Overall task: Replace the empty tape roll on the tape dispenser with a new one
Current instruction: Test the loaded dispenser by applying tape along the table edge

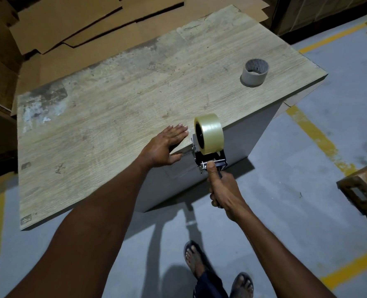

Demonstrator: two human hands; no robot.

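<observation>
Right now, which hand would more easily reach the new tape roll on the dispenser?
Probably the left hand: it lies open on the table just beside the tape roll, while the right hand grips the dispenser handle.

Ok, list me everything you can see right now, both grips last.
table: one, pale wood grain, centre
tape dispenser: one, black and metal, at the table's near edge
tape roll: one, clear yellowish, mounted on the dispenser
empty core: one, grey, on the table's far right
cardboard sheets: many, brown, stacked behind the table
box: one, brown, right edge of view
feet: two, in sandals, bottom
left grip: one hand, flat on the table edge beside the roll
right grip: one hand, curled round the dispenser handle
</observation>
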